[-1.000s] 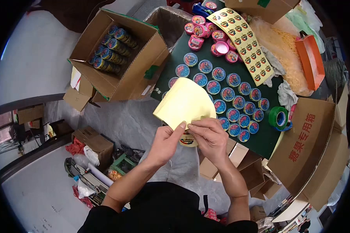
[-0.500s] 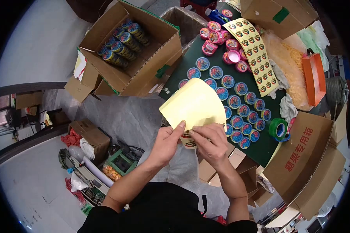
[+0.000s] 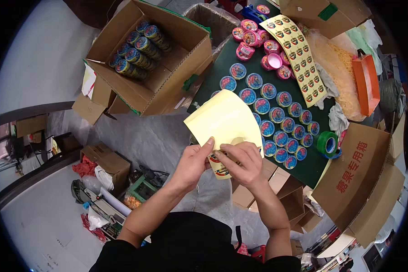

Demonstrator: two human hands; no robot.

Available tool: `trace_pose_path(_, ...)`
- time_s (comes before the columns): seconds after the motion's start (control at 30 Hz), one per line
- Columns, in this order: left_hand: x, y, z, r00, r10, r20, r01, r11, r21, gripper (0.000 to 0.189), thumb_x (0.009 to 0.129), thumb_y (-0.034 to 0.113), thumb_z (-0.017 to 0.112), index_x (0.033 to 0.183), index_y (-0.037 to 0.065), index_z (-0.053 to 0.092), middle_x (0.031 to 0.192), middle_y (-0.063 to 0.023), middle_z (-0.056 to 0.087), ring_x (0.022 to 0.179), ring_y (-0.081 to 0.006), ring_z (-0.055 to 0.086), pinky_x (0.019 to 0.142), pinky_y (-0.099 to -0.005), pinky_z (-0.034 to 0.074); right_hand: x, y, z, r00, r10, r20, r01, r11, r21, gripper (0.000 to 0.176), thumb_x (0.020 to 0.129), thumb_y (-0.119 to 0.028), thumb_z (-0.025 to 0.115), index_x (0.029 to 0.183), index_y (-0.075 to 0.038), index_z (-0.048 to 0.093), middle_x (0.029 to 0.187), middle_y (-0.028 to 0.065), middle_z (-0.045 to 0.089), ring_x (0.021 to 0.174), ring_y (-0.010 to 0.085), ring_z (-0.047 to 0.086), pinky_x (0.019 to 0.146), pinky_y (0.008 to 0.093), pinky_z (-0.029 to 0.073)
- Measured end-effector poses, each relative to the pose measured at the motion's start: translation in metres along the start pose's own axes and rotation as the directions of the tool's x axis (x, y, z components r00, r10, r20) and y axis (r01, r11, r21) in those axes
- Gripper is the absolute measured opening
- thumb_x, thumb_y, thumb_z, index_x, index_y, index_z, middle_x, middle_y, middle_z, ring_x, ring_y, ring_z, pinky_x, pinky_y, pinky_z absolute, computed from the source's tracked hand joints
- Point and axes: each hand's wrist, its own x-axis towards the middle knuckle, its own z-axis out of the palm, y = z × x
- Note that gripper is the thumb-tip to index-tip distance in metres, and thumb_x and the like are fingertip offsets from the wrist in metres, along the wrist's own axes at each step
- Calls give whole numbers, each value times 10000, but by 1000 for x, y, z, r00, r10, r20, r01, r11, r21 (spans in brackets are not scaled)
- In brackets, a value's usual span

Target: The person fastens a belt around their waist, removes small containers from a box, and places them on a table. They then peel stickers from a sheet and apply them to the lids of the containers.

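A pale yellow sticker sheet (image 3: 224,115) is bent in a curve in front of me, its blank backing facing up. My left hand (image 3: 190,164) grips its lower left edge, thumb on top. My right hand (image 3: 245,167) has its thumb and fingers pinched at the lower edge, close to the left thumb. Printed stickers show on the part that curls below the hands. Whether a single sticker is between the right fingertips is hidden. Beyond the sheet, round clear-lidded tubs (image 3: 261,106) with blue and pink contents stand in rows on the dark green table (image 3: 306,174).
Another sticker sheet (image 3: 299,59) lies at the table's far right, beside pink round tubs (image 3: 251,38). Green tape (image 3: 327,143) sits near the right edge. An open carton (image 3: 179,84) at left holds stacked tubs; another carton (image 3: 349,181) stands at right.
The view has shifted slightly. My right hand has edged a little left along the sheet, and more of the curled printed part shows beneath the hands. Both hands still hold the sheet.
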Motion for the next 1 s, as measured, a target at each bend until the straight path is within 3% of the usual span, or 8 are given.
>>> trace_pose_path(0.17, 7, 10, -16, 1000, 6, -16, -6, 1000, 27, 419, 1109, 339, 496, 1145, -39, 671, 1085, -114, 733, 942, -166, 714, 865, -338, 585, 5, -6, 11, 993, 92, -76, -77, 980, 184, 349, 682, -47, 793, 1028, -77, 764, 1166, 60, 692, 952, 235, 653, 817, 377, 515)
trace_pose_path(0.23, 12, 10, -28, 995, 73, -71, -68, 995, 71, 412, 1114, 322, 480, 1166, -51, 647, 1116, -133, 730, 973, -188, 729, 875, -359, 595, 2, -8, 6, 944, 297, -144, -219, 891, 399, 282, 745, 52, 801, 1012, -26, 750, 1110, 114, 706, 932, 256, 684, 822, 374, 550)
trace_pose_path(0.3, 20, 6, -52, 984, 131, -117, -113, 982, 152, 423, 1121, 317, 459, 1226, -63, 616, 1151, -142, 721, 1007, -194, 726, 896, -367, 595, -8, 3, 3, 799, 541, -263, -392, 800, 454, 180, 862, 96, 734, 1030, 31, 727, 1022, 143, 726, 918, 221, 703, 809, 317, 568)
trace_pose_path(0.37, 19, 13, -62, 972, 210, -102, -186, 961, 204, 420, 1124, 306, 457, 1239, -68, 609, 1172, -138, 714, 1025, -191, 717, 911, -364, 589, -9, 39, 6, 390, 884, -256, -527, 442, 726, 145, 948, 38, 694, 1093, 36, 696, 993, 79, 729, 902, 118, 673, 792, 241, 538)
trace_pose_path(0.47, 18, 18, -68, 962, 239, -134, -195, 941, 278, 411, 1117, 299, 489, 1154, -77, 650, 1065, -103, 722, 943, -134, 686, 851, -329, 586, -41, 134, 24, 310, 908, -281, -665, 418, 619, 182, 944, -12, 725, 1118, 29, 692, 985, 62, 730, 860, 103, 672, 768, 242, 546)
trace_pose_path(0.83, 47, 34, -86, 985, 160, -64, -132, 938, 320, 417, 1113, 299, 503, 1112, -82, 674, 1063, -119, 723, 950, -142, 686, 882, -336, 580, -68, 204, 68, 374, 892, -253, -841, 442, 312, 213, 886, -64, 773, 1075, 18, 716, 996, 116, 730, 799, 163, 711, 685, 305, 569)
trace_pose_path(0.93, 53, 38, -87, 989, 144, -40, -121, 931, 344, 412, 1115, 292, 497, 1116, -80, 674, 1061, -112, 725, 949, -138, 685, 884, -330, 576, -56, 190, 61, 450, 856, -253, -888, 459, -29, 281, 896, -127, 763, 1148, -15, 706, 1077, 132, 709, 921, 263, 716, 780, 378, 567)
trace_pose_path(1.0, 57, 42, -86, 993, 113, -12, -101, 924, 370, 403, 1117, 284, 492, 1127, -77, 671, 1074, -108, 724, 960, -134, 682, 890, -322, 571, -39, 171, 62, 535, 718, -446, -845, 460, -273, 329, 912, -164, 745, 1216, -50, 690, 1171, 130, 683, 1033, 313, 681, 862, 419, 541)
